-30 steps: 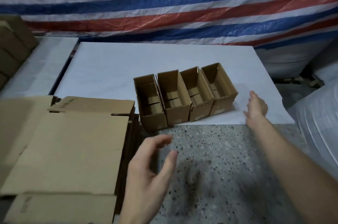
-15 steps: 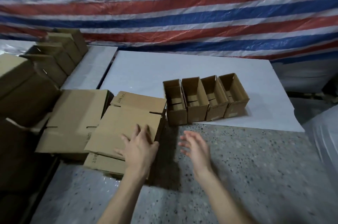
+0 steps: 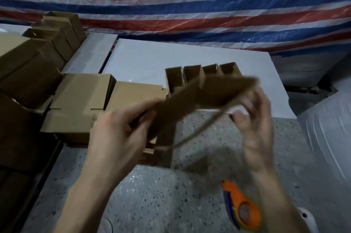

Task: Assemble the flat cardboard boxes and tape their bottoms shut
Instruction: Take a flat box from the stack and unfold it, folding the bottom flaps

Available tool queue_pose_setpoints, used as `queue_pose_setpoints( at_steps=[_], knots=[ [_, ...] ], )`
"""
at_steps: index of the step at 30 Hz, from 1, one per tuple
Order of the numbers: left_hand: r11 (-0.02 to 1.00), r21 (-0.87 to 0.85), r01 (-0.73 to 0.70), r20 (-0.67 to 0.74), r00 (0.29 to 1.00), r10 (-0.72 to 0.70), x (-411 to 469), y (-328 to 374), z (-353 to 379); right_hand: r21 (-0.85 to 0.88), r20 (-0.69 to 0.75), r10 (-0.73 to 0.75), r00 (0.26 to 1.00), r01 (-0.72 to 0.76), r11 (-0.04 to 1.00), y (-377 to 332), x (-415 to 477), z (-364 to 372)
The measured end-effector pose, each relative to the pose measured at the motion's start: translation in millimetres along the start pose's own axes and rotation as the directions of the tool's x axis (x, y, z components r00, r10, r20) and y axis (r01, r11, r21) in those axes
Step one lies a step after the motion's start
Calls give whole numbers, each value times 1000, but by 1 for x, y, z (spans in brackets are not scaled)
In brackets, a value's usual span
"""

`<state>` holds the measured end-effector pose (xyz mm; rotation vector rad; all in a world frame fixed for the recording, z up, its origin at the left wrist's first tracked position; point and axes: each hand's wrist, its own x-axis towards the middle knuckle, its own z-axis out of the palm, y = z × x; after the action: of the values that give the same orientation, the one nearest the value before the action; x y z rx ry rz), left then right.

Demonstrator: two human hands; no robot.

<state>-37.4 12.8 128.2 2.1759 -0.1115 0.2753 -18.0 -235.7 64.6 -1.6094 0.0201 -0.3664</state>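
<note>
Flat cardboard box (image 3: 205, 95) held above speckled surface (image 3: 152, 194), blurred. Left hand (image 3: 121, 133) grips its left end, fingers curled. Right hand (image 3: 254, 124) pinches its right end. Stack of flat boxes (image 3: 81, 103) at left. Four assembled boxes (image 3: 191, 75) in row behind, on white sheet (image 3: 142, 61). Orange tape dispenser (image 3: 241, 208) beside right forearm.

dim overhead light is casting shadows on the speckled surface (image 3: 171, 204); the flat cardboard box (image 3: 199, 92) is blurring between my left hand (image 3: 121, 130) and right hand (image 3: 254, 118).
</note>
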Motion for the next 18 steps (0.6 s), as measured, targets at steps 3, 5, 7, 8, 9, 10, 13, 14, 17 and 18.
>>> queue_pose_setpoints(
  at_steps=[3,5,7,8,9,10,13,14,17,18],
  knots=[
    [996,-62,64,216,975,-49,-21,-12,13,-105,155,104,982,-89,990,-4,-24,-43],
    [994,28,108,373,921,-110,-30,-36,33,-232,264,304,916,-245,941,9,-43,-60],
    [983,158,97,495,853,-164,-39,-66,62,-340,306,498,811,-395,853,38,-61,-68],
    [972,222,75,535,824,-186,-42,-82,79,-372,288,556,780,-443,815,58,-69,-69],
    [960,274,56,562,801,-207,-46,-98,98,-386,252,595,763,-484,785,83,-78,-69],
    [952,300,52,577,785,-225,-51,-114,117,-395,202,628,751,-525,754,107,-86,-67],
    [921,373,113,486,822,-297,-73,-152,160,-443,1,628,778,-563,698,168,-106,-55],
    [889,437,135,397,858,-325,-79,-160,168,-461,-30,584,811,-530,712,180,-107,-51],
    [841,438,317,64,922,-381,-95,-165,181,-583,-21,544,839,-452,675,188,-94,-35],
    [837,384,389,-27,911,-411,-99,-162,182,-640,-5,550,835,-425,640,188,-90,-31]
  ],
)
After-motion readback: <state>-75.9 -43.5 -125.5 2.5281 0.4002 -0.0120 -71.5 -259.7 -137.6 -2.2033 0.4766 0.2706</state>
